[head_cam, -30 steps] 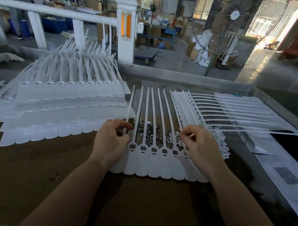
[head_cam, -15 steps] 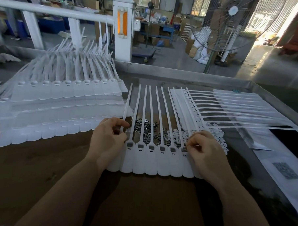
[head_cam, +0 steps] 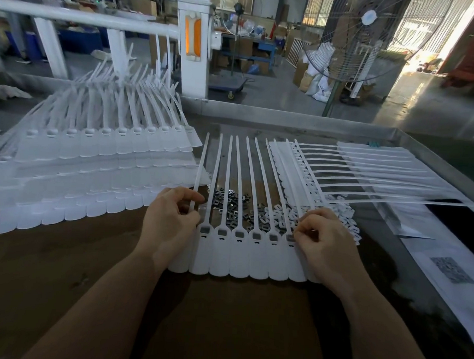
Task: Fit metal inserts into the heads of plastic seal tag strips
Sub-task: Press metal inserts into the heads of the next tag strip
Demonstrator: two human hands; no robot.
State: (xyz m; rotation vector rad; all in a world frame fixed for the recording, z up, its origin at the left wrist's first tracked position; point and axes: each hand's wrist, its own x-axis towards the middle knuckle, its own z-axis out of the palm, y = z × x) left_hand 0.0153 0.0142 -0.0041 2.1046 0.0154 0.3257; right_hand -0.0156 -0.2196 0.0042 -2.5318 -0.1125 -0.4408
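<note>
A joined row of white seal tag strips (head_cam: 235, 250) lies on the brown counter (head_cam: 63, 266) in front of the person. Each strip's long axis runs away from the person: the flat rounded tag ends point toward the near edge, the thin tails point to the far side and fan slightly apart. The small heads sit in a line across the row, and most show a dark metal insert seated in them.

The left hand (head_cam: 168, 225) rests at the row's left end, its fingers curled round the leftmost tail, which it pinches just above the head. The right hand (head_cam: 322, 242) sits at the right end with curled fingers pinching at the head of the rightmost visible strip; whether an insert is between the fingertips cannot be told.

Under the tails, between the hands, lies a loose heap of metal inserts (head_cam: 234, 209). A stack of strip rows (head_cam: 95, 167) lies to the left, and another batch (head_cam: 366, 174) lies to the right with its tails pointing rightward.

Compared with a second ago, the right hand has dropped from the tails down onto the heads; the left hand keeps its grip.
</note>
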